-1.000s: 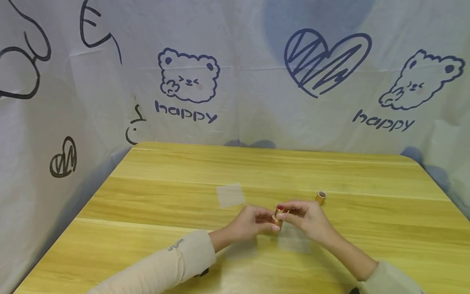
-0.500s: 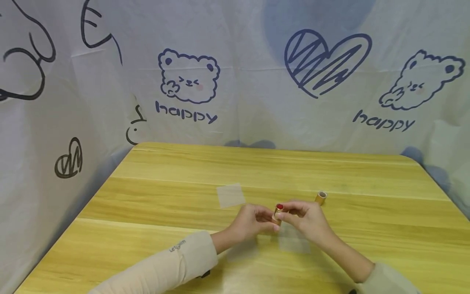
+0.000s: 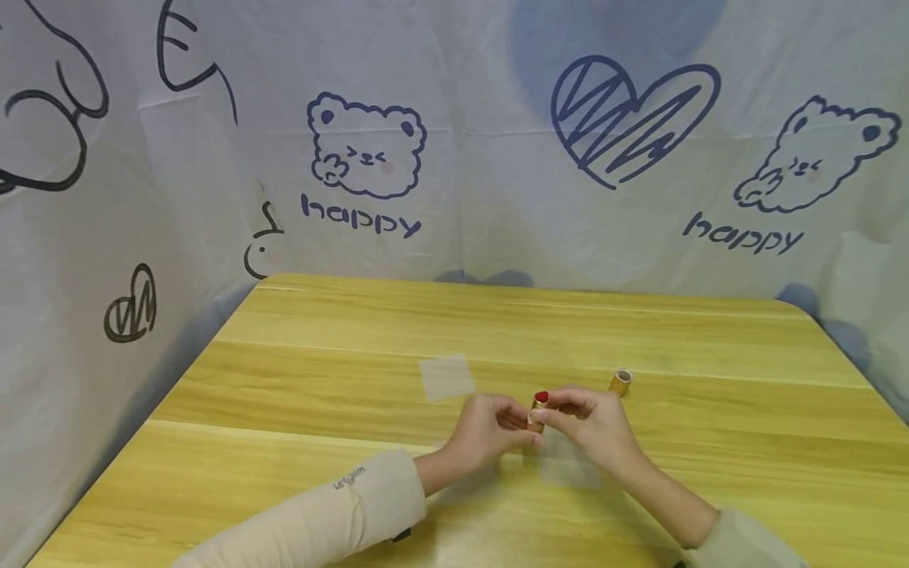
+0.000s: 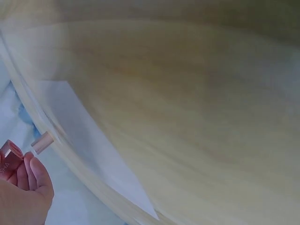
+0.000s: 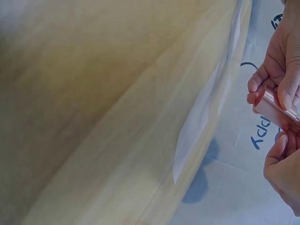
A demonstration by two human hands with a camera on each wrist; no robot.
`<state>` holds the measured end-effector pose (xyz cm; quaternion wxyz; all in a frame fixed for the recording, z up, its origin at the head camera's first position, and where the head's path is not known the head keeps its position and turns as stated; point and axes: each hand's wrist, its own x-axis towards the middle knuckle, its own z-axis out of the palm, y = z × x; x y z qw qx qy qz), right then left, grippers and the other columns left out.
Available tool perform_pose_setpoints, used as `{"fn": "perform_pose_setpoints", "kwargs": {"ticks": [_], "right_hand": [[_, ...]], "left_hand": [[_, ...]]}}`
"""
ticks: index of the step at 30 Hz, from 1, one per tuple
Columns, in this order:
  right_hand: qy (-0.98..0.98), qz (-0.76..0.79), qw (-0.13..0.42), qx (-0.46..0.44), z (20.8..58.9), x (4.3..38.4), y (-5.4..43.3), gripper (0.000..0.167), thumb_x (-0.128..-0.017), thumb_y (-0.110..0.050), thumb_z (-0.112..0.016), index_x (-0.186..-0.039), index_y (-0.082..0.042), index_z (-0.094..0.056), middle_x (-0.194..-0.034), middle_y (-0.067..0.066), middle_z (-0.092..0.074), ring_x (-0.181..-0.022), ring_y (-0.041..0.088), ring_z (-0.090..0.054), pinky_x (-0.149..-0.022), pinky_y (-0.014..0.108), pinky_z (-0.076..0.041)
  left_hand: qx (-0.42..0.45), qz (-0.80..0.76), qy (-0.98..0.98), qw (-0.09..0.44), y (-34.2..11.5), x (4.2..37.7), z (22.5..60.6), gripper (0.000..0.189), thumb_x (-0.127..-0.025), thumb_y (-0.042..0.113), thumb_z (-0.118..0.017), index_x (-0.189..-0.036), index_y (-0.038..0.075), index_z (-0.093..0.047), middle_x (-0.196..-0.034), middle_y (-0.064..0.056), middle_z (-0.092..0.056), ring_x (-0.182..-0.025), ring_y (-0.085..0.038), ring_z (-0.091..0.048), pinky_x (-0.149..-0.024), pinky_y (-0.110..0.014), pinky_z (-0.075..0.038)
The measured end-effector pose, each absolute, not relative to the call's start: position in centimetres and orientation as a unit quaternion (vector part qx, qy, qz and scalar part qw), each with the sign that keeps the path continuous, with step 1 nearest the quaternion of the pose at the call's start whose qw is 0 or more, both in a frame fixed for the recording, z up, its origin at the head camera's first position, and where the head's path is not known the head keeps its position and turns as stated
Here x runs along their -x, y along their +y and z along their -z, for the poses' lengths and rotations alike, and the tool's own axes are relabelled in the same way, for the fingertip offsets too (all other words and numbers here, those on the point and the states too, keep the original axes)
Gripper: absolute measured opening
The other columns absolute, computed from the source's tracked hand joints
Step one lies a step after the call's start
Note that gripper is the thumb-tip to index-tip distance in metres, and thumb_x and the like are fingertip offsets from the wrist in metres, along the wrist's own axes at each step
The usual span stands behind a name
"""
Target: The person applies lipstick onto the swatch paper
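A gold lipstick (image 3: 536, 416) is upright between both hands over the middle of the table, its red tip showing above the rim. My left hand (image 3: 483, 430) grips the base between fingers and thumb. On the upper part, the fingers and thumb of my right hand (image 3: 596, 426) pinch the tube. The left wrist view shows lettering on the shiny base (image 4: 10, 158); in the right wrist view both hands close round the metallic tube (image 5: 274, 107). The lipstick's cap (image 3: 621, 383) stands behind the right hand, its open end up.
One square of thin, pale paper (image 3: 446, 377) lies behind the left hand. Another pale square (image 3: 570, 467) lies under the right hand, and a third (image 3: 469, 485) is partly hidden by the left hand. A printed cloth (image 3: 483, 197) hangs behind the wooden table (image 3: 319, 331).
The red tip rises further out of the tube than before. Both hands keep nearly the same place, and the left forearm has shifted slightly right.
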<state>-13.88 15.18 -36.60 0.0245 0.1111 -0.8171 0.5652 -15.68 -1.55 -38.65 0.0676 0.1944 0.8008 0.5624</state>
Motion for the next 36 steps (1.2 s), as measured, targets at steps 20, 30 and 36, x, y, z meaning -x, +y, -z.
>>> {"fn": "perform_pose_setpoints", "kwargs": {"ticks": [20,30,36], "right_hand": [[-0.811,-0.559,0.014,-0.173,36.2,14.4,16.0,0.018,-0.084,-0.008,-0.067,-0.095,0.006,-0.068,-0.09,0.022,-0.069,-0.072,0.002,-0.063,-0.065,0.022,-0.054],[-0.794,-0.563,-0.007,-0.23,36.2,14.5,16.4,0.021,-0.085,-0.007,-0.064,-0.1,0.008,-0.066,-0.095,0.024,-0.067,-0.077,0.002,-0.064,-0.067,0.026,-0.056],[-0.786,-0.569,0.001,-0.241,36.4,14.5,16.3,0.021,-0.085,-0.005,-0.064,-0.099,0.01,-0.065,-0.094,0.025,-0.067,-0.078,0.001,-0.064,-0.067,0.023,-0.055]], "left_hand": [[-0.231,-0.569,0.78,0.119,-2.0,16.1,38.7,0.027,-0.08,0.014,-0.072,-0.102,-0.001,-0.067,-0.094,-0.015,-0.07,-0.084,-0.023,-0.067,-0.07,-0.016,-0.053],[-0.268,-0.551,0.775,0.154,-2.4,16.5,39.0,0.025,-0.084,0.01,-0.067,-0.105,-0.004,-0.066,-0.1,-0.017,-0.069,-0.091,-0.024,-0.066,-0.076,-0.015,-0.051],[-0.257,-0.554,0.776,0.156,-2.3,16.4,38.9,0.025,-0.083,0.01,-0.068,-0.103,-0.004,-0.066,-0.098,-0.017,-0.069,-0.087,-0.02,-0.067,-0.074,-0.015,-0.051]]}}
